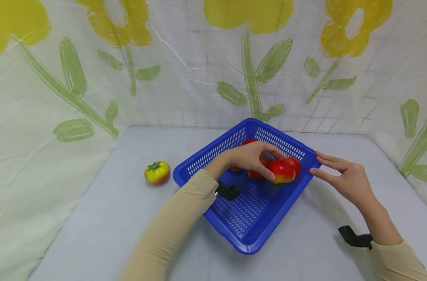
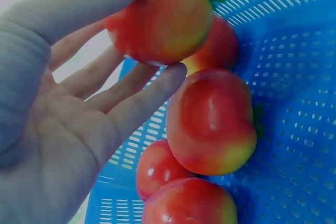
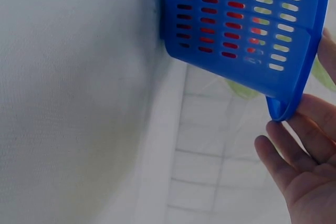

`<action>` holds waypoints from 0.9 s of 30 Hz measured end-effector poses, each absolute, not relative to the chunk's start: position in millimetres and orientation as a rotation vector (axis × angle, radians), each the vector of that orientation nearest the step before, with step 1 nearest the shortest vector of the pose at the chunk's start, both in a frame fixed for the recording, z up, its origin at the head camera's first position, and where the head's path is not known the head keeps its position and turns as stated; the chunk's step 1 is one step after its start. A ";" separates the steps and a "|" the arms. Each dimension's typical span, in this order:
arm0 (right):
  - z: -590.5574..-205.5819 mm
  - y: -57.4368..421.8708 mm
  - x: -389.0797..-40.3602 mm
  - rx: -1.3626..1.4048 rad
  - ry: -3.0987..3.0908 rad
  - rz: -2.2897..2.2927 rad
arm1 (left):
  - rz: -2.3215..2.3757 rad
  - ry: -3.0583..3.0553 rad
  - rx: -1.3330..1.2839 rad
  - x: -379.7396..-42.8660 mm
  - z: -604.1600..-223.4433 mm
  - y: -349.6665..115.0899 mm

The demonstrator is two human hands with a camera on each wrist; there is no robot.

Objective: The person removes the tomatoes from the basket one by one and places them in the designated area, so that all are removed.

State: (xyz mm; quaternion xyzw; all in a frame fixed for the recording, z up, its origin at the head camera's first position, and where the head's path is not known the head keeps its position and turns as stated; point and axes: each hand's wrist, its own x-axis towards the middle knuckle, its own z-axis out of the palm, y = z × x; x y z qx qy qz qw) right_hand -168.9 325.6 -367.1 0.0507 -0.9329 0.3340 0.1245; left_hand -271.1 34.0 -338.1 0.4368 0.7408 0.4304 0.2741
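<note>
- Left hand point(image 1: 250, 155) grasps red-yellow fruit point(image 1: 282, 171) inside blue basket point(image 1: 248, 248), near its right-hand wall.
- Fruit lies between hands; left nearer, in contact.
- Right hand point(image 1: 348, 178) grips basket's right corner.

The pale bench point(image 1: 104, 238) here carries a blue basket point(image 1: 248, 207), with one yellow-and-red fruit point(image 1: 157, 173) lying to its left.
</note>
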 end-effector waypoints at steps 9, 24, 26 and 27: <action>-368.0 326.1 -168.9 0.147 -2.714 0.952 | 1.241 2.039 1.214 -272.7 -337.7 34.6; -367.0 325.8 -171.1 0.151 -2.709 0.939 | 1.337 2.097 1.165 -275.1 -327.4 29.5; -368.5 326.0 -172.0 0.157 -2.704 0.937 | 1.367 2.088 1.162 -275.5 -323.5 27.2; -369.0 326.0 -172.3 0.160 -2.703 0.940 | 1.379 2.083 1.167 -275.5 -321.2 26.1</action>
